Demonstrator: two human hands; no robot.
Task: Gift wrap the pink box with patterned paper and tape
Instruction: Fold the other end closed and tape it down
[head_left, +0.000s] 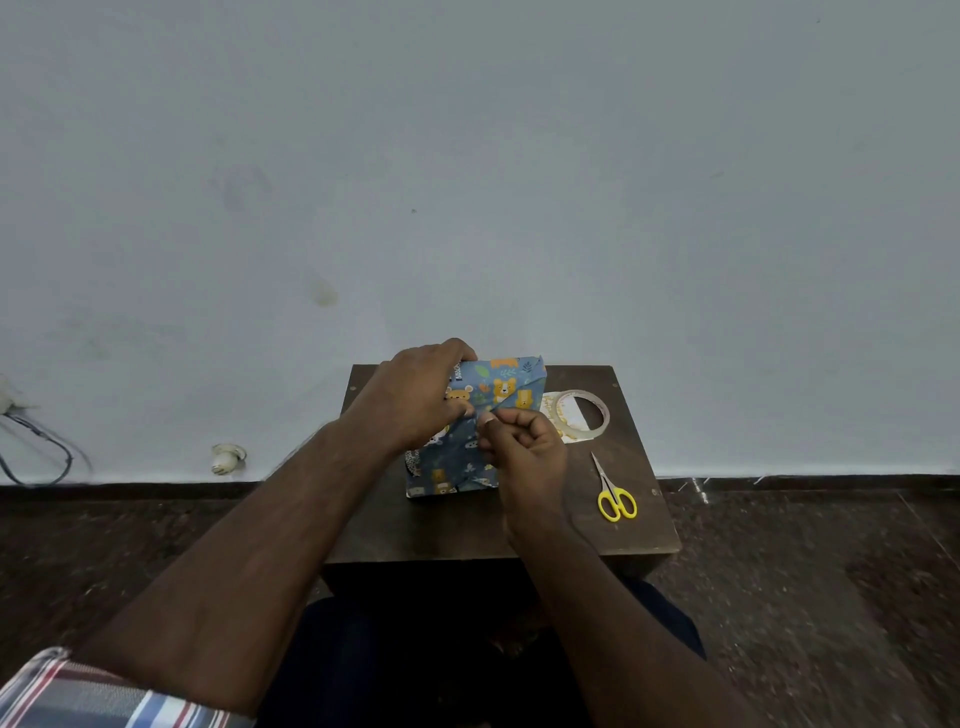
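1. The box (470, 431), covered all over in blue animal-print wrapping paper (498, 387), stands on the small dark wooden table (467, 530), near the middle, towards the far edge.
2. The left hand (415, 395) grips the box's left side, fingers curled over the paper and thumb on its near face.
3. The right hand (524, 441) has its fingers curled, thumb and forefinger pinching something small against the paper fold at the middle of the near face; what it pinches is too small to tell.
4. A roll of clear tape (582, 410) lies flat near the far right corner, just beside the box.
5. Yellow-handled scissors (613, 493) lie closed near the right edge.
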